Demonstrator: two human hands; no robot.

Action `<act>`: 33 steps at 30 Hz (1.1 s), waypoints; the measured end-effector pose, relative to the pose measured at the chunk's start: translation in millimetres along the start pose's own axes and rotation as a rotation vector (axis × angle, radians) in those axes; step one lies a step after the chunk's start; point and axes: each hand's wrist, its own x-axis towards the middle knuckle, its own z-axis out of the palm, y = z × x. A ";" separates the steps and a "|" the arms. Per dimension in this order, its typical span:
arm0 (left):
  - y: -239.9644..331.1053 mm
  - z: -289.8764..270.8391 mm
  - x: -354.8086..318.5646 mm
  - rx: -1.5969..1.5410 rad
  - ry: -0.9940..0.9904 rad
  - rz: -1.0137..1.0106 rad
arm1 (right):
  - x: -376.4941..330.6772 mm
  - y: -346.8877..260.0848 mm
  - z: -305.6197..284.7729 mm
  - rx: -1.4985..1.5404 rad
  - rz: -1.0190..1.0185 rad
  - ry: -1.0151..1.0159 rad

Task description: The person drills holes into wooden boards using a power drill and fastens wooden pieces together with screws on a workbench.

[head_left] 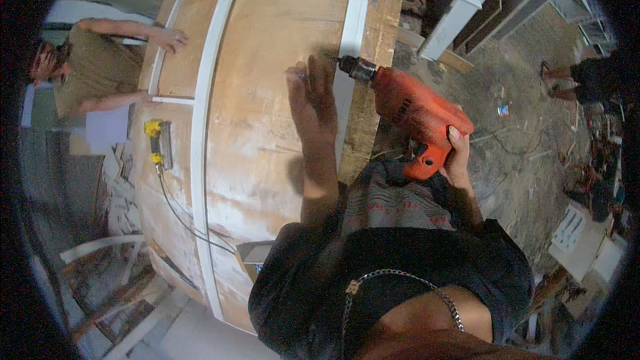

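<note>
- Pointing its bit at the white frame strip [349, 40], the orange drill [408, 110] sits in the right hand [457, 155], whose fingers are wrapped tight around the handle.
- The left hand [312, 103] lies flat and open on the wooden board [267, 80], just beside the bit.
- A yellow tool [158, 143] lies further left.
- Another person's hands [170, 40] touch the far frame.

bright orange drill [417, 117] with a dark metal chuck, white frame strips [200, 133] on a pale tan plywood tabletop [267, 93], little yellow tool [159, 143] with a black cord, olive shirt [93, 67] on the co-worker, grey dusty floor [507, 153], black top with a silver chain [400, 280]
</note>
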 end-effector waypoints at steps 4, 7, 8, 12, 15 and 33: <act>-11.4 31.3 -10.4 0.016 -0.055 -0.022 | 5.2 1.7 -12.3 0.006 -0.035 0.055; -22.9 40.6 -17.1 0.135 0.063 0.037 | 31.2 -4.4 -47.8 -0.030 0.011 -0.156; -28.6 42.2 -20.8 0.116 0.065 0.063 | 39.5 -9.6 -59.0 -0.048 0.046 -0.279; -52.6 66.4 -30.0 0.061 0.071 0.191 | 51.1 -27.9 -78.6 -0.114 0.104 -0.205; -96.9 89.5 -27.6 0.037 0.032 0.231 | 76.4 -47.9 -113.0 -0.214 0.027 -0.204; -151.4 156.9 -36.9 0.397 0.050 0.452 | 148.6 -66.3 -194.2 -0.138 0.110 -0.570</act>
